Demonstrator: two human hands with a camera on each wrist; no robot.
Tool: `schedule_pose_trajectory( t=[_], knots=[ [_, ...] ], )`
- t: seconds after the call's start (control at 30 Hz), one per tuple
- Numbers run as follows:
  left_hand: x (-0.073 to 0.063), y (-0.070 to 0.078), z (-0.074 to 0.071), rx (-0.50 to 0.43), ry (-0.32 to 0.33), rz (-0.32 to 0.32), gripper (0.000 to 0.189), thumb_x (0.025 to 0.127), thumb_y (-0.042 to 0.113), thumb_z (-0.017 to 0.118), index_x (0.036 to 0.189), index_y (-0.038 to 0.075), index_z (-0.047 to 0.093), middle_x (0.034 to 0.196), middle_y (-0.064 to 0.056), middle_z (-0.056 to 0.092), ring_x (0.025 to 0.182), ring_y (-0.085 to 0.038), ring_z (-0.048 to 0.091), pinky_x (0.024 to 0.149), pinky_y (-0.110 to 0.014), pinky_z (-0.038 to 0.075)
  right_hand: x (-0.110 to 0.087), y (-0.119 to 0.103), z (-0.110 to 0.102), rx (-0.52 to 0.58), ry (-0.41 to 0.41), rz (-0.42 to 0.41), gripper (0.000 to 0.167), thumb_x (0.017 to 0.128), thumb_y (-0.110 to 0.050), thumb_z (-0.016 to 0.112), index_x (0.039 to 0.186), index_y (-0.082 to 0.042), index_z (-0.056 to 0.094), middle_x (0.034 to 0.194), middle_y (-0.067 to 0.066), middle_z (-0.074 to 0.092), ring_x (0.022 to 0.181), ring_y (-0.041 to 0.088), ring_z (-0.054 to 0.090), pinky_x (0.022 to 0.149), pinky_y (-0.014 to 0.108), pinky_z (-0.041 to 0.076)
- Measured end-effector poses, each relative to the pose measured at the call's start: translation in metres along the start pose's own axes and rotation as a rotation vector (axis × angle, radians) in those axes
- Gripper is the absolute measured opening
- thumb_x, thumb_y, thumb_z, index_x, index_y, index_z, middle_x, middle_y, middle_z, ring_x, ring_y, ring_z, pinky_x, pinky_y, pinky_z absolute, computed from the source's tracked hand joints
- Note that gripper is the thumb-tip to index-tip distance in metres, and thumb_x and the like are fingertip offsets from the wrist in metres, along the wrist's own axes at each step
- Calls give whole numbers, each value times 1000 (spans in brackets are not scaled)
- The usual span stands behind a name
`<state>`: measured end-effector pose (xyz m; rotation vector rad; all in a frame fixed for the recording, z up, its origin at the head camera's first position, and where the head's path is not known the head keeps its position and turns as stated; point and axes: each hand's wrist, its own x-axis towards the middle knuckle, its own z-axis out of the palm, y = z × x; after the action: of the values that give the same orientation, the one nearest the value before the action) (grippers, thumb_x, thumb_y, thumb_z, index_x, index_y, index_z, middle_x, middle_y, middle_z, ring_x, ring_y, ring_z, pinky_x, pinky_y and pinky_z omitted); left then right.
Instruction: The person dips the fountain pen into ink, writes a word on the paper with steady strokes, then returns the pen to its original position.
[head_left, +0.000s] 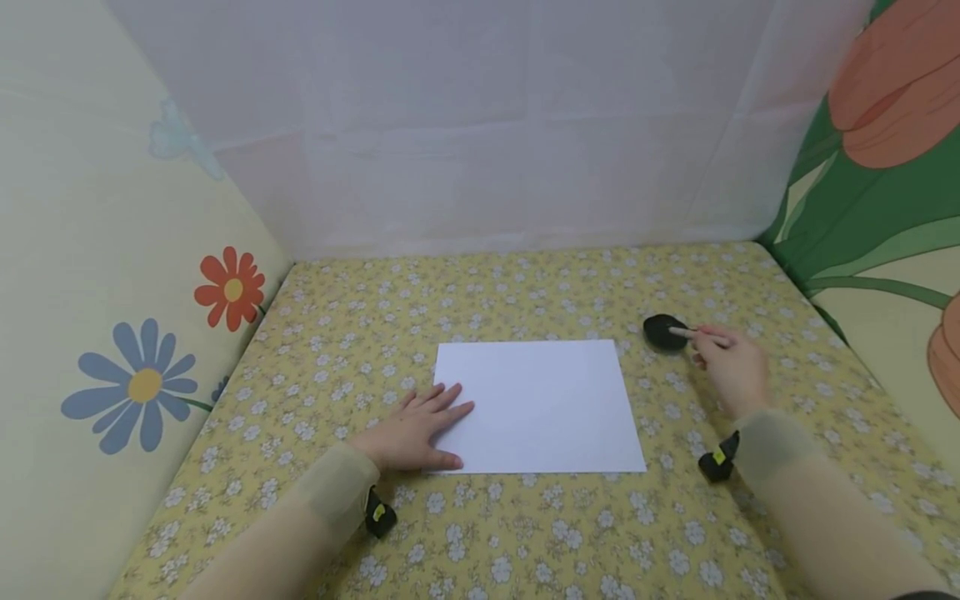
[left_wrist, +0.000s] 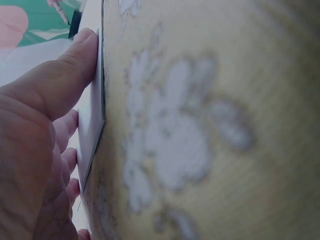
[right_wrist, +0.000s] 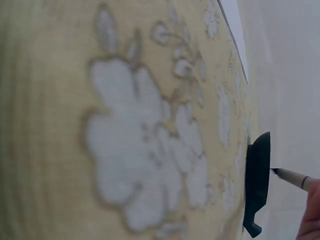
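Observation:
A blank white sheet of paper (head_left: 543,408) lies on the flowered cloth. My left hand (head_left: 411,433) rests on its left edge with the fingers spread; in the left wrist view the thumb (left_wrist: 70,75) lies along the paper's near edge. To the right of the sheet sits a small black ink dish (head_left: 660,335) with a short spout-like end. My right hand (head_left: 737,367) pinches a slim, pale-handled writing brush (head_left: 679,332) beside the dish. In the right wrist view the brush's dark tip (right_wrist: 275,171) points at the dish (right_wrist: 257,175), right at its rim.
A yellow cloth (head_left: 562,533) with white flowers covers the table. Behind it hangs a white curtain (head_left: 480,167). Flower-painted panels (head_left: 142,250) stand at the left and right sides. Each wrist wears a band with a small black camera (head_left: 381,517).

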<state>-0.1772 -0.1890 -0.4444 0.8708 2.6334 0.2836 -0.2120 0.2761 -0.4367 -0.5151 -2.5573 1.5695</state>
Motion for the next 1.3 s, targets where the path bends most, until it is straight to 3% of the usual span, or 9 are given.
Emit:
schedule_pose_trajectory(
  t=[0.4, 0.67, 1.03, 1.3],
  knots=[
    [-2, -2, 2, 7, -4, 1, 86, 85, 66, 56, 154, 27, 23, 162, -2, 5, 147, -28, 2, 115, -57, 2, -7, -1, 6, 56, -5, 9, 61, 92, -56, 53, 138, -15, 54, 116, 14, 64, 64, 19, 56, 40, 34, 38],
    [-2, -1, 2, 5, -10, -11, 87, 84, 67, 56, 154, 28, 23, 162, -1, 5, 147, -27, 1, 115, -56, 2, -18, -12, 18, 141, -42, -27, 63, 89, -54, 59, 135, -12, 56, 114, 15, 66, 92, 21, 62, 69, 27, 53],
    [-1, 0, 1, 11, -30, -28, 87, 84, 66, 57, 154, 29, 22, 162, 0, 4, 147, -26, 0, 116, -55, 1, -33, -35, 36, 192, -224, -194, 58, 93, -46, 59, 131, -2, 57, 101, 6, 70, 90, 25, 62, 77, 32, 52],
    [1, 2, -1, 13, -29, -25, 86, 84, 66, 57, 154, 28, 23, 162, -1, 4, 147, -26, 0, 115, -55, 0, -43, -52, 63, 231, -337, -196, 49, 94, -39, 61, 123, 0, 61, 102, 12, 69, 87, 20, 64, 78, 34, 54]
  ],
)
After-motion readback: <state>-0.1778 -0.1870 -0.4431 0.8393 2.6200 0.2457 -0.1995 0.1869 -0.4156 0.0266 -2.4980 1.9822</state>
